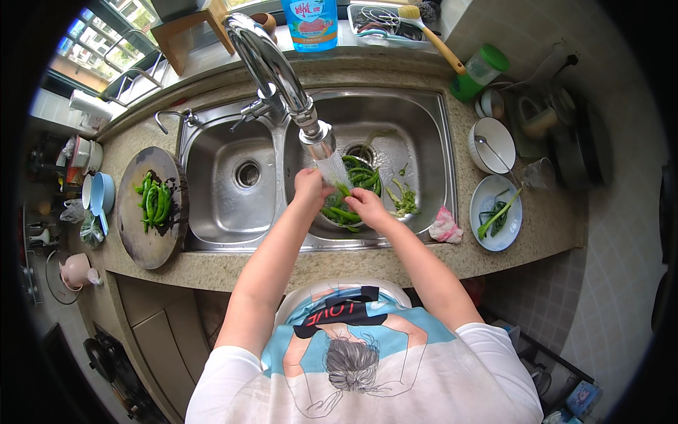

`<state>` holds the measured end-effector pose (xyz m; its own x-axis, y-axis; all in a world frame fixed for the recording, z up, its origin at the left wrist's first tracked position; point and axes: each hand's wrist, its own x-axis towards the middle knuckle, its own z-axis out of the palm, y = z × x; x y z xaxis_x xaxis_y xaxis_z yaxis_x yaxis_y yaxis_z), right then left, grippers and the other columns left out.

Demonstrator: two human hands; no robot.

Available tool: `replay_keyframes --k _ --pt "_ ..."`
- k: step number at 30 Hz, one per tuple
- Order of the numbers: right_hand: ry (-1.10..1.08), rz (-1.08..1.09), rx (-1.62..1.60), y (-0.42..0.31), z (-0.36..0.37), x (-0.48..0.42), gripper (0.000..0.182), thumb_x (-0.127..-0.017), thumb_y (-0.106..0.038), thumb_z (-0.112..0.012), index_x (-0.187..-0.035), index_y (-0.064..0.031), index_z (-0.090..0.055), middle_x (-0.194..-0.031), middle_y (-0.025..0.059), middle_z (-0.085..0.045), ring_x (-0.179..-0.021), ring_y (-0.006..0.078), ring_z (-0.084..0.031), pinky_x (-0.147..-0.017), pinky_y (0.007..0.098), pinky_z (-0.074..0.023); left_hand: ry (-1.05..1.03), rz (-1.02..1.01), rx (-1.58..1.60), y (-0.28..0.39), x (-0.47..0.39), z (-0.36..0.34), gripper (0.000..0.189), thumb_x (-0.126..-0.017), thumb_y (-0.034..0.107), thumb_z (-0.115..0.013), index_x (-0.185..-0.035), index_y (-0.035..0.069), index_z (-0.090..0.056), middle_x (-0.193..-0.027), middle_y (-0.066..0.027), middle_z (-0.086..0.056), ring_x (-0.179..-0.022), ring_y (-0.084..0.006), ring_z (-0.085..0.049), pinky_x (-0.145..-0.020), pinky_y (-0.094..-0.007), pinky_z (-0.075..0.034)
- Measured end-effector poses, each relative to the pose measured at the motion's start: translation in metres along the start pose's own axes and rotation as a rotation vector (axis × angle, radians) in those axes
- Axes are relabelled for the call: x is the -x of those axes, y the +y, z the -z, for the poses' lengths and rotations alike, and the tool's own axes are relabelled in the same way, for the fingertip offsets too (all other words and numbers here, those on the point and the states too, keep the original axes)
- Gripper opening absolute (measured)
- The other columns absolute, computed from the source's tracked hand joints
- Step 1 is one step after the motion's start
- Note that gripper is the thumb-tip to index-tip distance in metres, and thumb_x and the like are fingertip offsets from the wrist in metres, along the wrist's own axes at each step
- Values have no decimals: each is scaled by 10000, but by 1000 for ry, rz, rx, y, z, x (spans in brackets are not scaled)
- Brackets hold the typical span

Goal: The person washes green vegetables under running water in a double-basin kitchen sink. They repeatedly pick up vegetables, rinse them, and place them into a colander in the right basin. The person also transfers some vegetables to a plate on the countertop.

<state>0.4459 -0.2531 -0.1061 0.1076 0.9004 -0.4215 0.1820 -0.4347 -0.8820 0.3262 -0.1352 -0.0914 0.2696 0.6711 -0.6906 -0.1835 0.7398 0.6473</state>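
Observation:
Under the running faucet (318, 139), my right hand (366, 208) pinches a green vegetable stalk (344, 189). My left hand (310, 185) curls around the same stalk from the other side, its fingertips blurred by the water stream (332, 168). Just below both hands, a round bowl (339, 224) full of water and leafy greens (364, 174) sits in the right basin (424, 132) of the steel sink. Discarded leaf scraps (405, 201) lie on the basin floor to the right of the bowl, and the drain (360, 151) shows behind it.
Green peppers (155, 203) lie on a round wooden chopping board (132, 233) left of the left basin (228, 206). On the right counter are a pink-and-white cloth (446, 226), a plate (490, 187) with greens and a white bowl (484, 153) with a spoon. A detergent bottle (311, 26) stands behind the faucet.

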Motion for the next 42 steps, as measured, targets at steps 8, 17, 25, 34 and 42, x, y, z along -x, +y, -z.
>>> replay_keyframes --k 8,17,25,34,42 --pt "230 -144 -85 57 -3 10 184 -816 -155 -554 -740 -4 -628 -571 73 -588 -513 125 -565 -502 284 -453 60 -204 -136 37 4 4 130 -843 135 -503 -941 55 -472 -765 -37 -534 -637 -152 -561 -518 -274 -454" --pt "223 -158 -275 42 9 -3 185 -857 -180 -537 -805 -20 -614 -648 27 -588 -552 88 -542 -502 215 -426 -68 16 98 9 1 8 126 -852 82 -471 -972 43 -466 -886 -90 -548 -784 -223 -577 -632 -358 -496" --pt "28 -210 -377 1 -9 11 254 -903 -268 -473 -915 -52 -606 -723 10 -582 -641 82 -551 -557 206 -433 -119 65 284 29 13 59 140 -865 25 -419 -1005 13 -415 -892 -156 -518 -842 -287 -561 -787 -434 -502" --pt "78 28 -183 -5 -16 7 185 -842 -213 -572 -752 -52 -591 -585 1 -522 -535 81 -482 -496 220 -390 -183 4 207 22 24 51 153 -847 -4 -437 -997 23 -419 -856 -138 -552 -836 -272 -580 -784 -414 -504" --pt "516 -389 -644 15 -14 1 262 -884 -235 -516 -683 -71 -482 -532 -29 -412 -426 67 -369 -351 204 -275 -191 -211 129 -9 49 10 125 -838 -6 -475 -931 59 -423 -824 -80 -575 -807 -211 -601 -712 -327 -499"
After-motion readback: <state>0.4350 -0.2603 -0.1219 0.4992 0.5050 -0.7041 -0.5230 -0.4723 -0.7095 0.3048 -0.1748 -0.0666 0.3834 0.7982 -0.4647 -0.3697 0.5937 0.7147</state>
